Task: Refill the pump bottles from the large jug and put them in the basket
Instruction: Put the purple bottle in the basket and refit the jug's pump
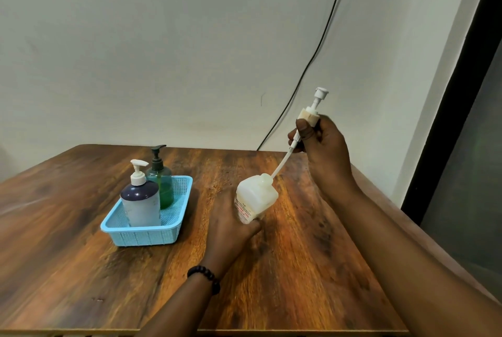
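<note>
My left hand (231, 225) grips a small white squarish bottle (256, 195) with red print, tilted toward the right above the table. My right hand (323, 143) holds the bottle's white pump head (312, 112) by its collar, raised above the bottle. The pump's dip tube (281, 164) slants down with its end at the bottle's open neck. To the left, a light blue basket (148, 233) holds two upright pump bottles: a dark blue one with a white pump (141, 201) in front and a green one with a black pump (161, 179) behind. No large jug is in view.
The wooden table (298, 268) runs from the wall to the near edge. A black cable (312, 59) hangs down the white wall behind the table. A dark window frame (456, 97) stands at the right.
</note>
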